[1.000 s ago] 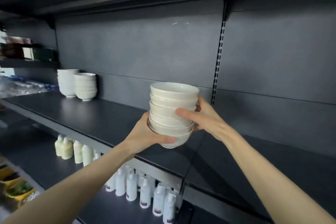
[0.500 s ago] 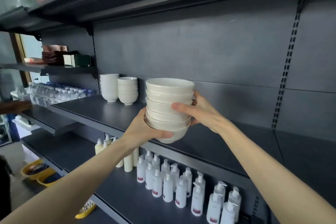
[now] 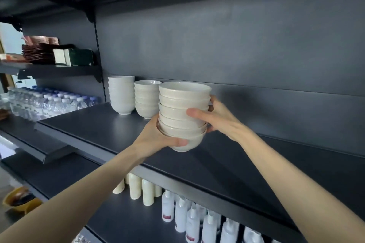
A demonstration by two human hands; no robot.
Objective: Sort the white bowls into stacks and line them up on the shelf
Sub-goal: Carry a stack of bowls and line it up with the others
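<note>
I hold a stack of several white bowls (image 3: 182, 112) in the air above the dark shelf (image 3: 94, 124). My left hand (image 3: 158, 138) cups the bottom bowl from the left and below. My right hand (image 3: 215, 116) grips the stack's right side, thumb across the front. Two more stacks stand at the back of the shelf, just left of the held one: a taller stack of white bowls (image 3: 120, 94) and a shorter stack of white bowls (image 3: 146, 98). The held stack partly hides the shorter one's right edge.
The shelf runs on to the right along the dark back panel (image 3: 256, 55). Water bottles (image 3: 49, 102) fill the lower shelf at left. White and cream dispenser bottles (image 3: 187, 217) stand on the shelf below. Boxes and brown plates (image 3: 49, 53) sit upper left.
The held stack has moved left along the shelf, from far right of the two standing stacks to right beside them. My grip with both hands is unchanged.
</note>
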